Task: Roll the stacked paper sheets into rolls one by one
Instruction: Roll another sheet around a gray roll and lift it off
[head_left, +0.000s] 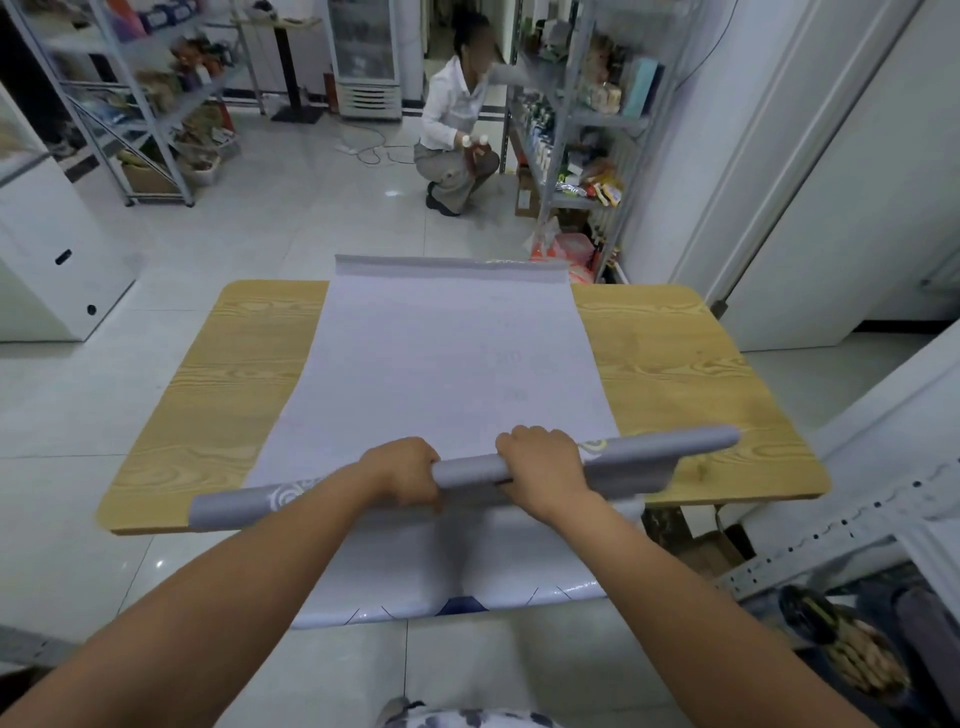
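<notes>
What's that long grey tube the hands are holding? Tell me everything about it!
It is a paper roll, grey outside with white swirl prints, partly rolled from the pale paper sheets beneath it. It lies slanted across the near side of the wooden table, right end farther away. The left hand and right hand grip its middle.

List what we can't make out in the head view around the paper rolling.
1. Sheet count: head view, the top sheet covers anything below it.
2. Fingers: left hand and right hand curl round the roll; tips hidden by it.
3. Print on the sheet: head view, too faint and blurred.
</notes>
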